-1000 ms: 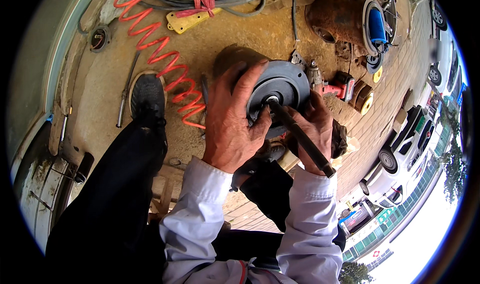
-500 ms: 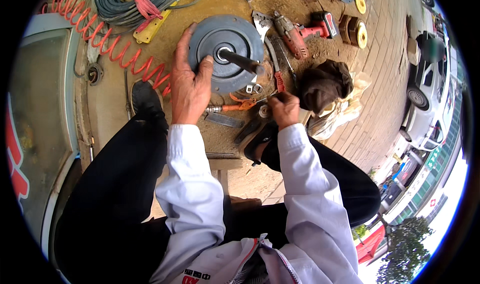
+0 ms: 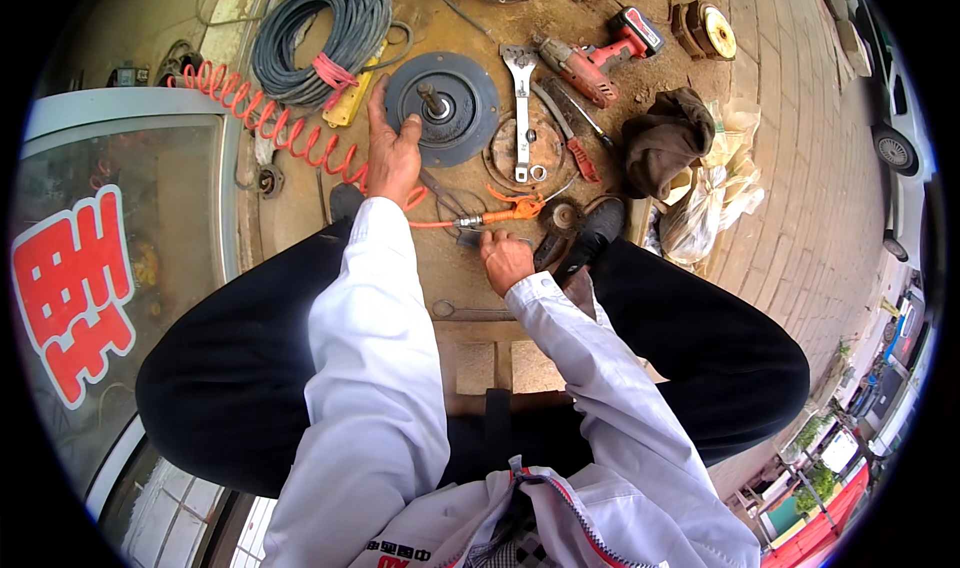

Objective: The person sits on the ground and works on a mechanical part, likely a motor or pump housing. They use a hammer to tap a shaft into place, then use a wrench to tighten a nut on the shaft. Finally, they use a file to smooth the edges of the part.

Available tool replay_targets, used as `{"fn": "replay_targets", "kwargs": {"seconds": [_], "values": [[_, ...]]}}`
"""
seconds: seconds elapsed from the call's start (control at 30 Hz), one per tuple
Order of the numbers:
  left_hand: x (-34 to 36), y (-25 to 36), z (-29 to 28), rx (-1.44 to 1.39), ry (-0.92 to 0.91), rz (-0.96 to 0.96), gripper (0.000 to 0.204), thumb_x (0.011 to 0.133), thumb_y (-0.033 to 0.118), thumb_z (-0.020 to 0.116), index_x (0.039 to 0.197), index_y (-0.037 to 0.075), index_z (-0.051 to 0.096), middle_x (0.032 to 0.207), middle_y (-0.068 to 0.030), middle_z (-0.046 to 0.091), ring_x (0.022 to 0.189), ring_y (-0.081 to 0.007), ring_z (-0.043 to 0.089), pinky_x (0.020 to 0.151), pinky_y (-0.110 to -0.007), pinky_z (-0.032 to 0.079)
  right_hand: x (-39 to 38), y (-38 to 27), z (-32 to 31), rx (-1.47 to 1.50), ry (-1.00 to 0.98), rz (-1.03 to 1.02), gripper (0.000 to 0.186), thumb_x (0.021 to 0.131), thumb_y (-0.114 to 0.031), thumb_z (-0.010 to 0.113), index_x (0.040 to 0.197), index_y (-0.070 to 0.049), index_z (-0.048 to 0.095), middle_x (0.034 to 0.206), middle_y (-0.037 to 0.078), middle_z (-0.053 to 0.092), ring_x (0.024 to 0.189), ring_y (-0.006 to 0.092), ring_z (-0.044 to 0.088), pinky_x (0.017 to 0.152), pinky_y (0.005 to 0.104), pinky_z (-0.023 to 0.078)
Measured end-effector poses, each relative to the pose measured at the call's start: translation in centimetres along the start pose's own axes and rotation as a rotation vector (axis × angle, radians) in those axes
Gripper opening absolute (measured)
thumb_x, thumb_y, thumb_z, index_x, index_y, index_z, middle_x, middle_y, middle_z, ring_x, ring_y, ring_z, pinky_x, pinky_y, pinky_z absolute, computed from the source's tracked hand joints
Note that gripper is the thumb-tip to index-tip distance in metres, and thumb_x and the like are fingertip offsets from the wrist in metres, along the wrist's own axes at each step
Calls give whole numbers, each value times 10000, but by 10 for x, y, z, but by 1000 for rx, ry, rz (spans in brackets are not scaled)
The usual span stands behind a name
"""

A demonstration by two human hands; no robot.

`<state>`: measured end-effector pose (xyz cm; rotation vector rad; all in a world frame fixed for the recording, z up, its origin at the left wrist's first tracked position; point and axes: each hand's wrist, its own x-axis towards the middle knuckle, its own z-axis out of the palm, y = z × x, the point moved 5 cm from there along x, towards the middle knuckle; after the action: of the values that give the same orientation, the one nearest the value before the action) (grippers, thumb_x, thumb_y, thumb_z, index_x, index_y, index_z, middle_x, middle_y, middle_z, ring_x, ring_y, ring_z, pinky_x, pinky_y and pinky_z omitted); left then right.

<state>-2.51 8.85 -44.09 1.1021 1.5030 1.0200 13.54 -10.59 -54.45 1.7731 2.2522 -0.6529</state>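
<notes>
1. In the head view, the dark grey round metal disc point(image 3: 465, 123), with a shaft point(image 3: 430, 98) standing at its centre, is ahead of the person, to the right of the thick blue-grey coil of cable point(image 3: 325, 43).
2. The left hand point(image 3: 393, 158) grasps this disc at its near left edge, the thumb lying over the face.
3. The right hand point(image 3: 507, 260) was also at the disc one second ago; then it was near the curved tool with red handle point(image 3: 580, 156). Now it is lower, at the flat dark metal bar point(image 3: 468, 237), below the orange air gun point(image 3: 522, 208). Its fingers are curled, but I cannot tell whether they grip the bar.
4. This means, I judge, that only the left hand steadies the disc, while the right is occupied among the tools.
</notes>
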Motion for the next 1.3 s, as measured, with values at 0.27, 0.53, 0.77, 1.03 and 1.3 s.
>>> {"fn": "replay_targets", "kwargs": {"seconds": [0.27,0.53,0.77,1.03,1.3], "values": [[-6,3,4,-51,2,-50,702,975,23,502,1633,87,267,1650,-206,336,1516,-326,351,1247,-406,264,9,11,6,-86,72,-90,182,915,-111,612,1066,-30,674,900,125,670,841,294,692,680,410,569],[-9,8,7,-78,24,-39,696,976,22,507,1631,111,289,1642,-197,358,1499,-327,381,1240,-408,277,9,10,-1,-109,83,-176,151,909,-124,616,1012,-58,704,961,103,666,955,291,662,794,422,537],[-7,5,6,21,114,67,680,940,14,558,1589,96,374,1590,-233,429,1488,-364,403,1229,-424,304,4,19,-33,238,-294,-40,250,851,-185,707,1055,-41,705,1005,219,726,967,402,716,829,509,569],[-5,-2,9,-63,230,91,655,876,-26,594,1515,49,476,1414,-261,556,1313,-395,545,1154,-458,388,20,80,-180,665,129,253,176,787,-61,773,884,12,645,741,82,661,695,169,622,658,335,534],[-12,5,4,-319,220,-109,664,983,73,628,1594,65,371,1501,-194,507,1348,-264,528,1146,-396,424,85,56,-269,1026,197,76,473,840,63,771,1274,7,594,912,85,668,878,140,632,778,300,531]]}}
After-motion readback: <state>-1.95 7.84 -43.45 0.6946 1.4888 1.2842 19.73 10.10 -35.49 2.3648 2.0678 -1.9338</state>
